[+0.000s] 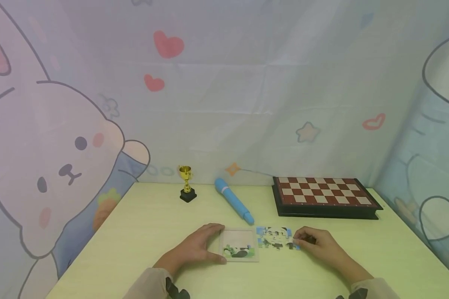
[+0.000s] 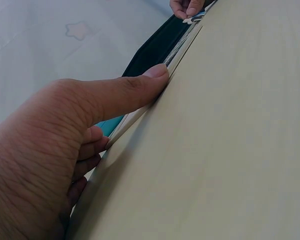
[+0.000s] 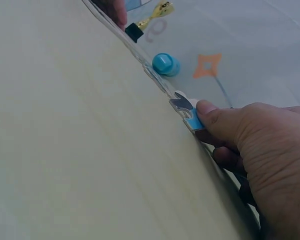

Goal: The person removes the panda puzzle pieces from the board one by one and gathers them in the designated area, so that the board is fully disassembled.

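A shallow puzzle tray (image 1: pixel 239 259) lies flat on the table, with panda-pattern pieces (image 1: pixel 240 251) filling its near part. My left hand (image 1: pixel 196 247) holds the tray at its left side, thumb on the near edge and fingers toward the far corner. In the left wrist view, the thumb (image 2: pixel 135 90) presses along the tray's rim. Several panda puzzle pieces (image 1: pixel 275 236) sit together just right of the tray. At their right end, my right hand (image 1: pixel 319 245) pinches a blue, white and dark puzzle piece (image 3: pixel 192 116) between thumb and fingers, slightly tilted off the table.
Behind the tray lies a blue microphone-like stick (image 1: pixel 233 201). A small gold trophy (image 1: pixel 187 185) on a black base stands at the back left. A brown and white checkered board case (image 1: pixel 325 197) occupies the back right. A printed curtain (image 1: pixel 224 91) hangs behind the table.
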`<state>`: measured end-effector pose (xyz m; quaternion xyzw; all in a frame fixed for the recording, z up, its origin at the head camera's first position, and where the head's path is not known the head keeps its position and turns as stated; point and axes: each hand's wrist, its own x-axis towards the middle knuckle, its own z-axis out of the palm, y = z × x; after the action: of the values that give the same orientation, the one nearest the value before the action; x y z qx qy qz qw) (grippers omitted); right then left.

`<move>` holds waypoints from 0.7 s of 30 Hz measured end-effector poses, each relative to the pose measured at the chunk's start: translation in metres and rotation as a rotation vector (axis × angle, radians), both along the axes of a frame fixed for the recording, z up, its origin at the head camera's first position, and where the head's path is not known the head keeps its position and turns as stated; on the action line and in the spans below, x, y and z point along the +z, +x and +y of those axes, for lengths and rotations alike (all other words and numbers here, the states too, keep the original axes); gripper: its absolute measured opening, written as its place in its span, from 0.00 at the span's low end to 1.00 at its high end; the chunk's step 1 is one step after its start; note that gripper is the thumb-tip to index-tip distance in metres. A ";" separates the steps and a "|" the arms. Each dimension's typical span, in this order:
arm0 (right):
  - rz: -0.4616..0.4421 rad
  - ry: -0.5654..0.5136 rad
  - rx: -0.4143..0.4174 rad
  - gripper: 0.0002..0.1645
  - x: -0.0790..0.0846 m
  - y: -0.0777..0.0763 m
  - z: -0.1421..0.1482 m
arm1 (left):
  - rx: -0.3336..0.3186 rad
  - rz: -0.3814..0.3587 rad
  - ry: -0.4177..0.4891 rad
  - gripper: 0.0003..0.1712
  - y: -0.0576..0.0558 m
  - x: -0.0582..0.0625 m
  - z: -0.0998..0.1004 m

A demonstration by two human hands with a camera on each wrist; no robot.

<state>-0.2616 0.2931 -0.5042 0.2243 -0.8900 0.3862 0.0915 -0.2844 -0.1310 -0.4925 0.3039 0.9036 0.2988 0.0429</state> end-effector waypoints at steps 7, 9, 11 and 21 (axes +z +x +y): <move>0.051 0.020 0.026 0.05 -0.001 -0.003 -0.008 | 0.002 -0.003 0.005 0.61 0.000 0.000 -0.001; 0.067 0.028 0.018 0.05 -0.001 -0.003 -0.009 | 0.002 -0.006 0.009 0.61 0.000 -0.001 -0.001; 0.074 0.035 0.005 0.05 -0.001 -0.004 -0.009 | 0.000 -0.009 0.010 0.61 0.000 -0.001 -0.001; 0.094 0.062 0.001 0.05 -0.001 -0.005 -0.007 | -0.002 0.003 0.009 0.61 -0.001 -0.001 -0.001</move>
<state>-0.2663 0.2858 -0.5055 0.2452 -0.8961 0.3478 0.1260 -0.2855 -0.1317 -0.4936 0.3056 0.9020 0.3022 0.0406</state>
